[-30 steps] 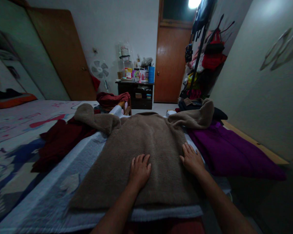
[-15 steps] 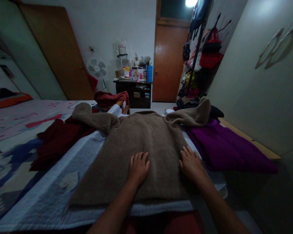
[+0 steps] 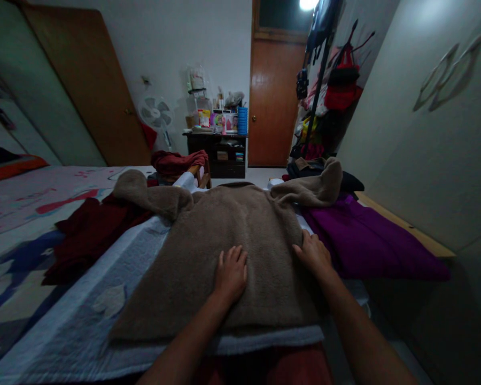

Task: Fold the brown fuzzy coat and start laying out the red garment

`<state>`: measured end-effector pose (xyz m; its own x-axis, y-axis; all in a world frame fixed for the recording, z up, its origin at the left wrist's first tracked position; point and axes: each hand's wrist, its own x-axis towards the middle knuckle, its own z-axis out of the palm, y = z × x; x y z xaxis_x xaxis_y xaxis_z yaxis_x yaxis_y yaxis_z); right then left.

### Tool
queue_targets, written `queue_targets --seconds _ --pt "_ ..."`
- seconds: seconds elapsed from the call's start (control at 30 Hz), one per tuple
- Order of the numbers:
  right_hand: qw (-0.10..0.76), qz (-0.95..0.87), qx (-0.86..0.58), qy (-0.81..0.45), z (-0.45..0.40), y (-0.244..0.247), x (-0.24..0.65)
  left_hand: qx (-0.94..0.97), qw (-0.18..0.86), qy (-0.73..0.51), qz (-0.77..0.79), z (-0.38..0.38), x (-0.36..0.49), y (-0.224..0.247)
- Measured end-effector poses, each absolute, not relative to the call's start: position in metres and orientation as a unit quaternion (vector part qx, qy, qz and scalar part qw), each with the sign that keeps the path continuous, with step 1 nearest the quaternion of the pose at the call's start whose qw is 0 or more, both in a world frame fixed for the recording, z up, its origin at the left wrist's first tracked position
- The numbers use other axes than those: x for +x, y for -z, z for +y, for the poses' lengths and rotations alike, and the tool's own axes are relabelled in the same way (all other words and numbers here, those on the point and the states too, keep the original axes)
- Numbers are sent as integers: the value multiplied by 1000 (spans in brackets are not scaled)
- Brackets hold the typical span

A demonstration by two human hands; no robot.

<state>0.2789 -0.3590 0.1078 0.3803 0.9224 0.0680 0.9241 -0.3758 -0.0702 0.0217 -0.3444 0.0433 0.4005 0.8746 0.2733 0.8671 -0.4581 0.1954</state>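
A brown fuzzy coat (image 3: 208, 256) lies spread out, its hem towards me and its sleeves stretched to both sides. My left hand (image 3: 231, 274) rests flat on the middle of the coat, fingers extended. At the coat's right edge, my right hand (image 3: 315, 255) touches the fabric, thumb apart from the fingers. Under the coat is a pale blue quilted cover (image 3: 84, 315), which shows at the left and along the front.
A folded purple garment (image 3: 369, 240) lies to the right, beside a pale cabinet (image 3: 417, 160). Dark red clothing (image 3: 92, 230) sits left on a patterned bed (image 3: 16, 208). Farther back stand a fan (image 3: 156, 112), a dark shelf unit (image 3: 216, 152) and a wooden door (image 3: 276, 101).
My right hand has shifted slightly forward and turned along the coat's right edge. The left hand stays on the middle of the coat. The view has moved slightly.
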Motion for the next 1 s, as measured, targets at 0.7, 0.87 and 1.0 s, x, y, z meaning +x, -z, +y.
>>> queue_targets --seconds 0.7,0.87,1.0 --pt "49 -547 -832 -73 -353 -114 303 919 113 -102 363 -349 123 -27" --pt "40 -569 -817 -89 -365 -116 305 917 117 -97 368 -349 123 -29" --pt "36 -558 -825 -76 -371 -118 301 917 131 -99 365 -350 123 -29"
